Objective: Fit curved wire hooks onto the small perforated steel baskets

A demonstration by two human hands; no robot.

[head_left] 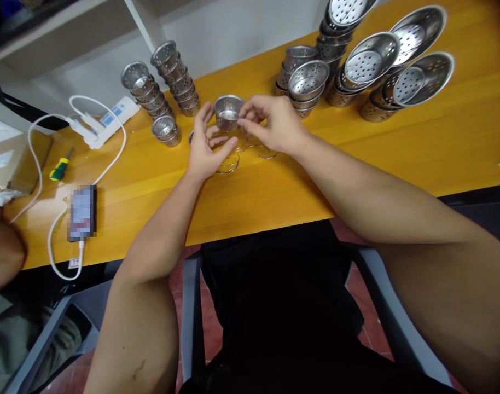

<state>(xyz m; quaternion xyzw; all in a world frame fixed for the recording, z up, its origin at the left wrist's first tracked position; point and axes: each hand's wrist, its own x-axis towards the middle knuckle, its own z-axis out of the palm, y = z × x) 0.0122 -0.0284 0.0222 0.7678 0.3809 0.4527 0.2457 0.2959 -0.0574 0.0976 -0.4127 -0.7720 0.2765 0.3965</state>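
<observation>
Between my two hands is a small shiny metal cup [229, 113], its open mouth facing up. My right hand [277, 123] pinches the cup's right edge between thumb and fingers. To the left of the cup is my left hand [207, 148], its fingers and thumb spread apart; whether a fingertip touches the cup I cannot tell. Thin wire rings [232, 165] lie on the table just below, near my left thumb. Another curved wire [267, 157] lies under my right hand. Part of a small metal piece beside my left fingers is hidden.
Stacks of perforated metal cups [180, 82] stand at the back left, with a shorter stack [167, 130] in front. More stacks [309, 82] and tilted larger cups [368, 63] are at the right. A power strip [112, 121], screwdriver [61, 168] and cabled phone [82, 213] lie left. Someone's arm [1, 246] is at far left.
</observation>
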